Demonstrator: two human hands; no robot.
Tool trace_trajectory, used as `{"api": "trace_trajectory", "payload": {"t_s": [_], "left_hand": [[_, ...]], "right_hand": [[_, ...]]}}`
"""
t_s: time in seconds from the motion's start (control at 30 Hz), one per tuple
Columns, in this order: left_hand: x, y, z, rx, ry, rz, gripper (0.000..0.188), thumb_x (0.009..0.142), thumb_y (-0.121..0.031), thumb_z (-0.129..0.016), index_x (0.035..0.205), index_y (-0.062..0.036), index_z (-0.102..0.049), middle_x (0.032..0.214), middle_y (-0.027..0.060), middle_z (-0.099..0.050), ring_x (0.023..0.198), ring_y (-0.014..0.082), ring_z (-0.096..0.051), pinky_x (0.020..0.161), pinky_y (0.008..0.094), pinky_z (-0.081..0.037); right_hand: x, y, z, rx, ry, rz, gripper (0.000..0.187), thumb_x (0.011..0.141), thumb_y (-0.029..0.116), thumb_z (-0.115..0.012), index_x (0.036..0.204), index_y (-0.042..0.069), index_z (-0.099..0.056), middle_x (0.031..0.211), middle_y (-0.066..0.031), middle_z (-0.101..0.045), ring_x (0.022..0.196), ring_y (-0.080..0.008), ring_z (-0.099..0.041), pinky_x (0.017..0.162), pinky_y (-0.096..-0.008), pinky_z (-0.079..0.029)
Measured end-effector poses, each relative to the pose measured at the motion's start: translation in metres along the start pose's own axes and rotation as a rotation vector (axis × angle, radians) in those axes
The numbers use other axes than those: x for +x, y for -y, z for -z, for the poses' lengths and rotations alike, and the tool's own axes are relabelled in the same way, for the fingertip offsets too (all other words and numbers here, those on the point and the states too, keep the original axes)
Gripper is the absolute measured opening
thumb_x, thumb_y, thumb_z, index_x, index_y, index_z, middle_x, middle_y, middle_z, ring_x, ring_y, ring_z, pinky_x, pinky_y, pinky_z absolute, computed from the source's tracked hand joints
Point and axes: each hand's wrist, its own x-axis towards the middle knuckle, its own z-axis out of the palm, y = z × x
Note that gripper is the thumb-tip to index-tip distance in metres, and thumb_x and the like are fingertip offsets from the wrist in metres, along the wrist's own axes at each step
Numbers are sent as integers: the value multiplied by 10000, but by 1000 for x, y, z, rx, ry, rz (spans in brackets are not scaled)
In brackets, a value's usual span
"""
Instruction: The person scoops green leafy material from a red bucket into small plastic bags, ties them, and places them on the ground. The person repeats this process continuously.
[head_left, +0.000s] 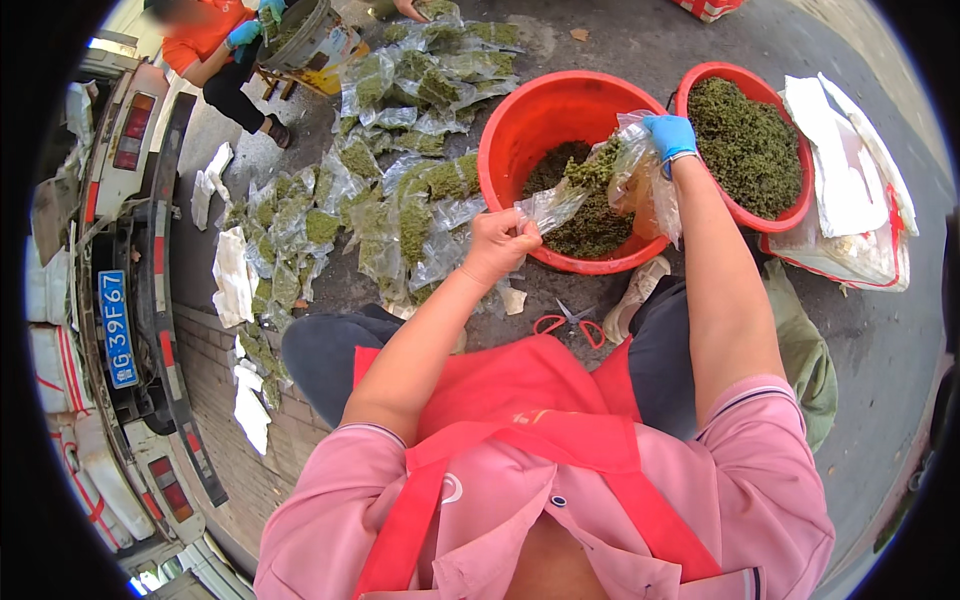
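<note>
My bare left hand [500, 243] pinches one end of a clear plastic bag [556, 204]. My right hand [671, 137], in a blue glove, is closed on the crumpled upper part of the same bag. Green, grainy plant clusters [596, 167] show at the bag's middle, over the large red tub [487, 160]. More of the green clusters lie in the bottom of that tub. Right of it stands a smaller red tub [684, 92], heaped with the same green stuff [745, 150]. Red-handled scissors [571, 319] lie on the ground between my feet.
Many plastic bags of green clusters [412, 228] cover the ground at left. A white foam box [850, 250] stands at right. A truck's rear [165, 300] lines the far left. A person in orange [205, 45] works by a bucket [320, 50]; another person's hand [410, 10] shows at the top.
</note>
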Motion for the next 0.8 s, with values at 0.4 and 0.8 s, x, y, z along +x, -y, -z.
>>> {"api": "trace_trajectory", "payload": {"t_s": [0.4, 0.8], "left_hand": [[-10, 59, 20, -468, -191, 566, 147, 812, -174, -550, 697, -87, -581, 564, -49, -515, 426, 26, -377, 395, 192, -275], [1, 90, 10, -592, -160, 1057, 244, 780, -309, -573, 681, -93, -519, 477, -51, -382, 374, 69, -316, 396, 244, -293]], "right_hand": [[3, -90, -39, 812, -174, -576, 352, 776, 324, -474, 926, 51, -637, 944, -205, -601, 895, -327, -588, 763, -382, -445], [-26, 34, 23, 473, 56, -118, 291, 782, 290, -486, 854, 70, -663, 870, -174, -624, 822, -332, -599, 761, -399, -464]]}}
